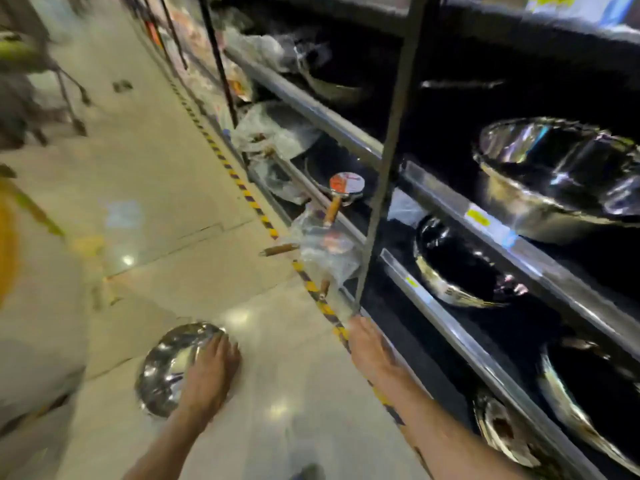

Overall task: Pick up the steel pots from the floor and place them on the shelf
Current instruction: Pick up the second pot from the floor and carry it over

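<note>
A shiny steel pot (166,368) lies on the pale tiled floor at the lower left of the head view. My left hand (212,370) rests over its right rim, fingers curled on the edge. My right hand (369,348) hovers near the foot of the dark shelf upright (391,140), fingers together, holding nothing. The shelf (460,337) runs along the right side. Other steel pots stand on it: one large on the upper tier (554,174), one on the middle tier (460,265), more at the lower right (588,403).
Pans with wooden handles (332,209) and plastic-wrapped goods (329,251) stick out from the shelf past the upright. Yellow-and-black tape (242,188) marks the floor along the shelf. A metal stand's legs (74,102) are at the far left. The picture is blurred.
</note>
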The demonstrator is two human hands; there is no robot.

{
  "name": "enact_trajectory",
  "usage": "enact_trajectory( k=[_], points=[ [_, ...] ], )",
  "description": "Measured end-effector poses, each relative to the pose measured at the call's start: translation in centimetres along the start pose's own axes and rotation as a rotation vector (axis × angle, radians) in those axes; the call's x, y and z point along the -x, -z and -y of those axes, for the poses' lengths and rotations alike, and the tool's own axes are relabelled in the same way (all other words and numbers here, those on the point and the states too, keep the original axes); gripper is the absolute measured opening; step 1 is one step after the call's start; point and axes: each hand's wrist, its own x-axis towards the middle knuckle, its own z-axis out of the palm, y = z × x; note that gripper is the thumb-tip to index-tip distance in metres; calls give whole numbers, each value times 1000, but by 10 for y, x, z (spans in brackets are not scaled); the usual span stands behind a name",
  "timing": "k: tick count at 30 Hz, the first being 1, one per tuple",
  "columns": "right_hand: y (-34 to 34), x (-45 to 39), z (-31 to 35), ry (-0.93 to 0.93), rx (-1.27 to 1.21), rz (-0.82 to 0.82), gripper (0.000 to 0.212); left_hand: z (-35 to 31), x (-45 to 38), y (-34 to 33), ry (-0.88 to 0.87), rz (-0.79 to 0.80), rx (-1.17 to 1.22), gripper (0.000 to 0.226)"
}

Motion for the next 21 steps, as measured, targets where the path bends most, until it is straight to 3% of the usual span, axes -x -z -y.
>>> enact_trajectory(
  k=[4, 10, 21],
  points=[
    [-3, -21, 93, 198, 12, -56, 39, 73, 27, 41, 156, -156, 30, 45],
    [-38, -25, 197, 359, 36, 22, 38, 173, 67, 58, 319, -164, 1, 48],
    [-137, -48, 303, 375, 114, 165, 37, 318, 97, 33, 437, -88, 90, 46]
  ],
)
